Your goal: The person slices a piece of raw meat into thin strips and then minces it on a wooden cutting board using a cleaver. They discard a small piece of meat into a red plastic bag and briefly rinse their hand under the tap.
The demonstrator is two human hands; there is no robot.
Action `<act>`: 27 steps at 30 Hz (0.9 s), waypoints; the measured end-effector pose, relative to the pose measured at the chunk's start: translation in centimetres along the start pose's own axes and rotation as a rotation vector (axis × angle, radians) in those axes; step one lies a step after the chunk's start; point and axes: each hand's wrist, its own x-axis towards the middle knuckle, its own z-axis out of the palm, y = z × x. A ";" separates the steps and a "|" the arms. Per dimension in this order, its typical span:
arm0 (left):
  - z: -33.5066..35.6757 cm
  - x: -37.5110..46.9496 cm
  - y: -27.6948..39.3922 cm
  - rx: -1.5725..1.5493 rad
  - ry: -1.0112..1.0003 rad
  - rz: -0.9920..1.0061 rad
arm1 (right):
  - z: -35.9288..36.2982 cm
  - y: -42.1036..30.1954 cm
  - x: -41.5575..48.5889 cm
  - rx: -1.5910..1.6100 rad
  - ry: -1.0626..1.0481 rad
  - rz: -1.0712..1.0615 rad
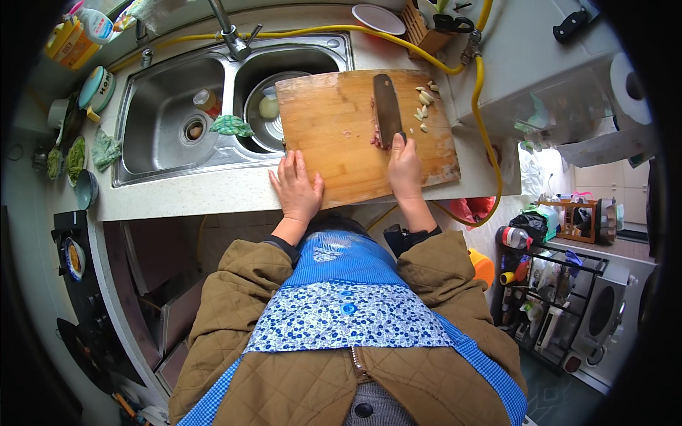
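My right hand grips the dark handle of a cleaver, whose broad blade lies over some minced raw meat on a wooden cutting board. My left hand rests on the board's near left edge with its fingers apart, holding nothing. Several peeled garlic cloves are scattered to the right of the blade. The board overlaps the right basin of the sink, and below its left edge a steel bowl in that basin holds a round pale green thing.
A double steel sink lies at the left, with a jar and a green cloth. A yellow hose runs behind the board and down its right side. A plate and a wooden holder stand behind.
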 end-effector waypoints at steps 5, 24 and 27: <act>-0.1 0.0 0.1 -0.008 -0.008 0.001 | -2.1 1.3 1.0 0.458 -0.207 0.373; -0.2 0.0 0.0 -0.009 -0.043 0.002 | -0.2 2.9 2.9 0.119 -0.123 0.116; -0.1 -0.1 0.0 -0.009 -0.020 0.013 | 0.0 3.3 3.2 0.153 -0.091 0.056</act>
